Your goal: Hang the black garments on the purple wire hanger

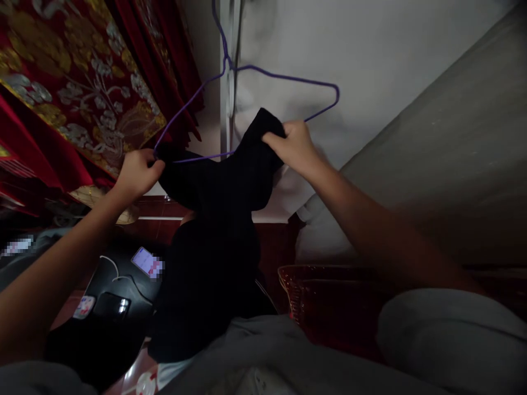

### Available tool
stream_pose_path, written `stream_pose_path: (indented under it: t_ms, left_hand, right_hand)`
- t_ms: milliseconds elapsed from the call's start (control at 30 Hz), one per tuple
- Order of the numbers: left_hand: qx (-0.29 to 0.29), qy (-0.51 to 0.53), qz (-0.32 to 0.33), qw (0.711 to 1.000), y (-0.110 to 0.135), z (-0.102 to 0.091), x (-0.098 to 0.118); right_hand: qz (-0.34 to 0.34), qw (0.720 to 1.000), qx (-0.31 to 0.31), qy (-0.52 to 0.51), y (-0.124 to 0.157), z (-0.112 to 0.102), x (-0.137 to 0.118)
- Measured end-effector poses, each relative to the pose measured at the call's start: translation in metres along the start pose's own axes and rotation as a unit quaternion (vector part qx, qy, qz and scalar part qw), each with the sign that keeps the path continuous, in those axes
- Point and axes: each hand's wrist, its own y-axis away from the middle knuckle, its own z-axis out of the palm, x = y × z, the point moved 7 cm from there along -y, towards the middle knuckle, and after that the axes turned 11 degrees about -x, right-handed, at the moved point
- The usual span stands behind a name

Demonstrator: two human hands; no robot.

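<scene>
A black garment [218, 219] hangs between my two hands, partly over a purple wire hanger [288, 77]. My left hand [140, 171] is closed at the hanger's left corner, pinching the garment's edge there. With thumb and fingers, my right hand [294, 145] grips the garment's other shoulder, just below the hanger's right arm. That right corner of the hanger sticks out bare above the cloth. The hanger's lower bar runs across behind the garment and is partly hidden. The lower part of the cloth falls down to my lap.
Red cloth with gold and silver embroidery [82, 71] hangs at the upper left. Below it, a black surface [135, 285] carries a lit phone [146, 261], a dark phone [111, 305] and a white cable [115, 269]. A pale wall [370, 44] and a grey sheet-like surface [432, 148] lie right.
</scene>
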Motion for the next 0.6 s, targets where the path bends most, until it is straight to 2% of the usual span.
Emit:
stream_pose_path:
  t_ms: [100, 200, 300, 400, 500, 600]
  left_hand:
    - [0.018, 0.026, 0.057, 0.998, 0.011, -0.019, 0.014]
    - [0.071, 0.071, 0.098, 0.99, 0.009, -0.035, 0.029]
    - [0.074, 0.118, 0.098, 0.985, -0.013, -0.031, 0.036]
    - [0.071, 0.168, 0.096, 0.979, -0.039, -0.019, 0.037]
    - [0.071, 0.185, 0.11, 0.974, -0.053, -0.013, 0.037]
    - [0.062, 0.176, 0.118, 0.975, -0.055, -0.015, 0.035]
  right_hand:
    - [-0.008, 1.0, 0.006, -0.002, -0.005, -0.005, 0.0]
    - [-0.007, 1.0, 0.012, -0.011, -0.009, -0.008, 0.004]
    - [0.023, 0.999, -0.009, -0.021, -0.005, 0.002, 0.01]
    - [-0.029, 0.999, 0.001, -0.016, 0.004, 0.001, 0.002]
    - [-0.114, 0.985, 0.124, -0.022, 0.013, -0.034, -0.001]
    - [-0.074, 0.974, 0.209, -0.039, 0.008, -0.075, 0.02]
